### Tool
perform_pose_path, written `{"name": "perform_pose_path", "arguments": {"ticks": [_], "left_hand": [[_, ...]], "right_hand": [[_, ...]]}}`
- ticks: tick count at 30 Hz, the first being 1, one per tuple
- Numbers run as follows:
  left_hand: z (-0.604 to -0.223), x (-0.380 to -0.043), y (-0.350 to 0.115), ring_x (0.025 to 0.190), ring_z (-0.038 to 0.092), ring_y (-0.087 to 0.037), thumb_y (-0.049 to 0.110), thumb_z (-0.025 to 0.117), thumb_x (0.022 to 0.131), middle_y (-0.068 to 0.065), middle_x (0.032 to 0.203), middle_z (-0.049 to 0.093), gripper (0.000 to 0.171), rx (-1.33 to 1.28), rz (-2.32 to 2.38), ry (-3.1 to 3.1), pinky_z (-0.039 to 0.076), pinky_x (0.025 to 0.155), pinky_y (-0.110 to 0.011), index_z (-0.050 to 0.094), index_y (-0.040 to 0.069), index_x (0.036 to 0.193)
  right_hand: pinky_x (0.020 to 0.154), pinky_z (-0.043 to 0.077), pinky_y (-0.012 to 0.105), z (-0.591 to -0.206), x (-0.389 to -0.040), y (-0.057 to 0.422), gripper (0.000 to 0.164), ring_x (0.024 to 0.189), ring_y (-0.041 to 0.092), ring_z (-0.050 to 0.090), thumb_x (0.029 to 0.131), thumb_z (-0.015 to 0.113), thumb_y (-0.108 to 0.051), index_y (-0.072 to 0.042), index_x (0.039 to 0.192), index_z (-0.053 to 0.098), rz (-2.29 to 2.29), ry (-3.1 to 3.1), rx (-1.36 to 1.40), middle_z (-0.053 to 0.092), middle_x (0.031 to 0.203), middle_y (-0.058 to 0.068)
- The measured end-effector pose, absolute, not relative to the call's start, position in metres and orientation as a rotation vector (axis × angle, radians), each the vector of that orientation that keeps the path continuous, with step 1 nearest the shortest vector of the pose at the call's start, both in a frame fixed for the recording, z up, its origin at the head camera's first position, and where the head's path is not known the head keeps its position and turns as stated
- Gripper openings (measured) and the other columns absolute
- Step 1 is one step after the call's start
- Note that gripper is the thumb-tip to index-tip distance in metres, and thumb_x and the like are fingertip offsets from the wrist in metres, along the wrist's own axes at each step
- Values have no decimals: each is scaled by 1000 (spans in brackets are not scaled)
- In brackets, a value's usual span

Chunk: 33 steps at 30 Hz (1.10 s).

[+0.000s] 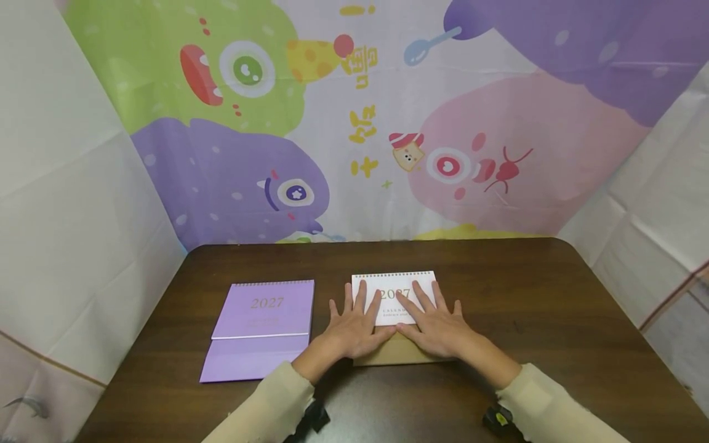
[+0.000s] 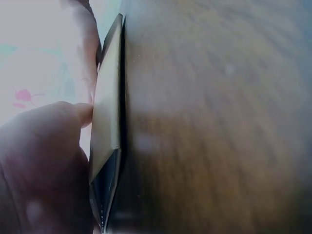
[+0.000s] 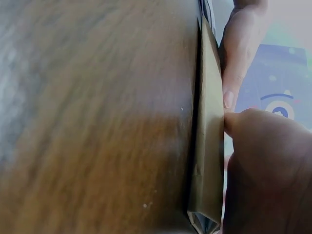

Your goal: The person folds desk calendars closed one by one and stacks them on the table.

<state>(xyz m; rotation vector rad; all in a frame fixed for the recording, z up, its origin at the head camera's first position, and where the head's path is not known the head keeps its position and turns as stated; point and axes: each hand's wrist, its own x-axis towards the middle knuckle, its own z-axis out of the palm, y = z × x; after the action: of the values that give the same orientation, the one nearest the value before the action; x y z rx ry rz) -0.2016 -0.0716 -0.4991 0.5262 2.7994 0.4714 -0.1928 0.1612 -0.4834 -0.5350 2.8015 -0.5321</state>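
Observation:
A white desk calendar (image 1: 394, 315) marked 2027 lies flattened on the table, its spiral binding along the far edge and its tan cardboard base (image 1: 400, 352) showing at the near side. My left hand (image 1: 354, 327) rests on its left half with fingers spread. Across the right half lies my right hand (image 1: 440, 325), also spread, the thumbs meeting near the middle. Both wrist views show the base edge-on as a thin folded wedge, the left thumb (image 2: 84, 114) and right thumb (image 3: 233, 122) at its upper face. Fingers and palms hide much of the page.
To the left, a purple 2027 desk calendar (image 1: 263, 317) lies on the brown wooden table (image 1: 526, 344), its lower panel toward me. A cloth with cartoon monsters (image 1: 365, 123) hangs behind the table. White panels (image 1: 77, 154) stand at both sides.

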Motion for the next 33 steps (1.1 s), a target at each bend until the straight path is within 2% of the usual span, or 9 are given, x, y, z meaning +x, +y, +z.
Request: {"name": "perform_pose_path", "arguments": {"ticks": [5,10,12,20,33], "left_hand": [[-503,-205,-72,175,-11,-54,79,44,109,-20,190,-11,99,512,438,2780,4,132,-90,17,19,183],[-504,-206,-71,175,-9,-55,77,43,110,-19,190,-11,97,504,401,2768,3,133,-88,15,20,183],[-504,-205,-70,175,-9,-55,76,43,110,-19,190,-11,96,503,395,2768,3,134,-88,15,20,183],[-504,-202,-68,176,-8,-53,79,41,110,-18,191,-12,97,499,347,2787,3,134,-87,14,22,183],[-510,-204,-68,176,-8,-54,78,40,110,-18,190,-13,96,495,330,2796,3,133,-88,13,21,183]], "right_hand": [[120,5,101,-486,-195,164,77,176,57,-3,114,44,-70,-35,180,27,-514,2783,-535,9,192,17],[119,2,102,-496,-199,168,82,177,55,-5,110,37,-82,-43,180,22,-491,2794,-541,6,193,13],[119,1,102,-499,-200,168,82,177,54,-6,109,36,-83,-45,180,19,-473,2798,-543,4,194,11],[121,1,100,-507,-203,165,78,177,51,-12,114,44,-68,-40,181,16,-400,2784,-508,-5,193,9],[122,-3,99,-514,-210,164,82,175,49,-23,114,36,-74,-38,182,9,-321,2725,-494,-17,192,9]]}}
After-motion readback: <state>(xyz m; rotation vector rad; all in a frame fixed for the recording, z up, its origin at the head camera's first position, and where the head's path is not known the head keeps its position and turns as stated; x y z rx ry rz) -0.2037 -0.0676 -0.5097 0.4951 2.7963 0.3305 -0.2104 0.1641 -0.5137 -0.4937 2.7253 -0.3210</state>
